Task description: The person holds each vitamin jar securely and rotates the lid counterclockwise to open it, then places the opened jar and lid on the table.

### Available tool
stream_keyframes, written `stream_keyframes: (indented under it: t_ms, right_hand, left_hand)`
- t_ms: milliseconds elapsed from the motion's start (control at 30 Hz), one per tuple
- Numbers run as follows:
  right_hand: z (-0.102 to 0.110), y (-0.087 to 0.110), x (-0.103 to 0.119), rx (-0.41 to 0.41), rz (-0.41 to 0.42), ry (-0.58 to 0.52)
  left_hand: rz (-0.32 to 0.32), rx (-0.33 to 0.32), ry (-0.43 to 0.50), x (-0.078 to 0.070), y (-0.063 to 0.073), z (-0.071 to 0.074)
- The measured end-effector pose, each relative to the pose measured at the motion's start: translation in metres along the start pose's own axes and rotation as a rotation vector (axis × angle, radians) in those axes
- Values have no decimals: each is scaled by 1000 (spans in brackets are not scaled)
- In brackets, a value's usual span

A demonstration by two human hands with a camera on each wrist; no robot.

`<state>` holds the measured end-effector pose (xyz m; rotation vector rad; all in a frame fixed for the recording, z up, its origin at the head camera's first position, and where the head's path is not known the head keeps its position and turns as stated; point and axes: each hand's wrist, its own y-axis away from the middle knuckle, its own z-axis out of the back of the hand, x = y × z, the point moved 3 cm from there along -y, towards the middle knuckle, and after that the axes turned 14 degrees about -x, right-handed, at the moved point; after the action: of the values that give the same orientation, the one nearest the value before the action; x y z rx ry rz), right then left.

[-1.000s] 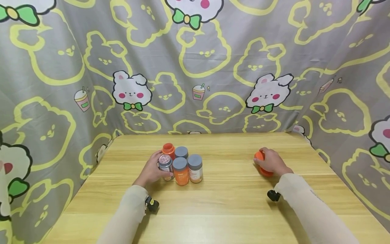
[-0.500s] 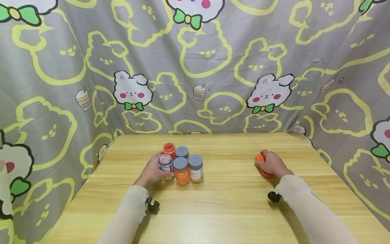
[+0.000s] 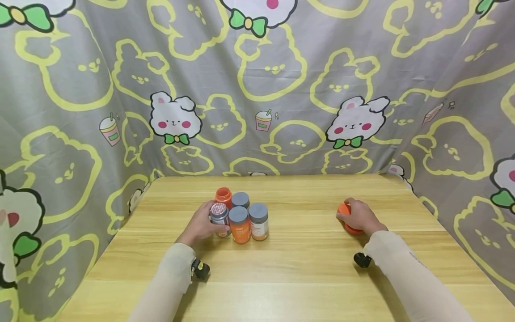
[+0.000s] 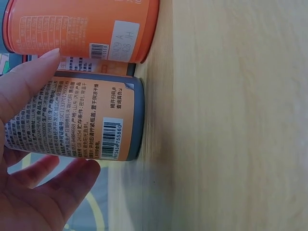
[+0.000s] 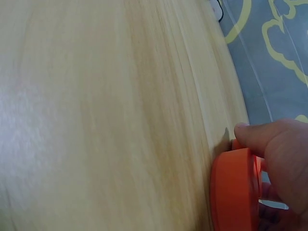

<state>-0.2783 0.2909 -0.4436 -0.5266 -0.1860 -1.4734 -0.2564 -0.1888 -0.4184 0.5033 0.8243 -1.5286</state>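
My left hand (image 3: 202, 226) grips a grey-bodied jar (image 3: 219, 213) with a patterned silvery top, thumb on the near side and fingers round the far side. In the left wrist view its orange label (image 4: 86, 115) carries small print and a barcode. Against it stand an orange jar with a grey lid (image 3: 240, 228), an open orange bottle (image 3: 223, 197), a white-labelled jar (image 3: 259, 223) and another grey-lidded jar (image 3: 240, 200). Far to the right, my right hand (image 3: 362, 217) pinches a small orange cap (image 3: 344, 209). A wider orange round lid (image 5: 233, 192) lies on the near side; my palm partly hides both.
The pale wooden table (image 3: 297, 268) ends at a patterned grey curtain (image 3: 289, 147), which also hangs along both sides. A wide stretch of tabletop separates the jar cluster from the orange pieces. A small black camera sits on each wrist.
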Motion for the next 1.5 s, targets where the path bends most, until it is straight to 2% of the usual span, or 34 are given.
stream_keyframes:
  t_ms: [233,467,633,767,867,933,1100,1167,1200,1267,1333,1400,1500]
  right_hand:
    - [0,1,1,9,-1,6]
    - [3,2,3,-7,-9,-2]
    - [10,2,13,-83,25,-19]
    - [16,0,27,-171,55,-54]
    - [15,-2,41,-218,72,-101]
    - [11,-3,52,-234,88,-140]
    - [-3,-1,85,-211,130,-230]
    - [-8,0,98,-189,149,-265]
    - [-11,2,105,-176,158,-279]
    - [-16,4,117,-152,184,-307]
    - [-20,6,128,-130,209,-329]
    - [-25,9,138,-105,238,-350]
    - [-32,14,153,-60,280,-402]
  left_hand:
    - [11,2,7,0,0,0]
    - [83,8,49,-2,4,6]
    - [47,-7,62,-6,6,16]
    - [1,-44,43,-17,6,22]
    - [-44,-114,48,-31,8,25]
    - [-93,-194,59,-43,10,26]
    - [-285,-452,161,-75,20,24]
    - [-362,-516,206,-88,27,20]
    - [-394,-521,234,-94,31,17]
    - [-429,-478,284,-104,37,9]
    - [-428,-381,311,-111,43,0]
    - [-393,-260,312,-115,47,-10]
    - [-335,-116,243,-114,52,-23]
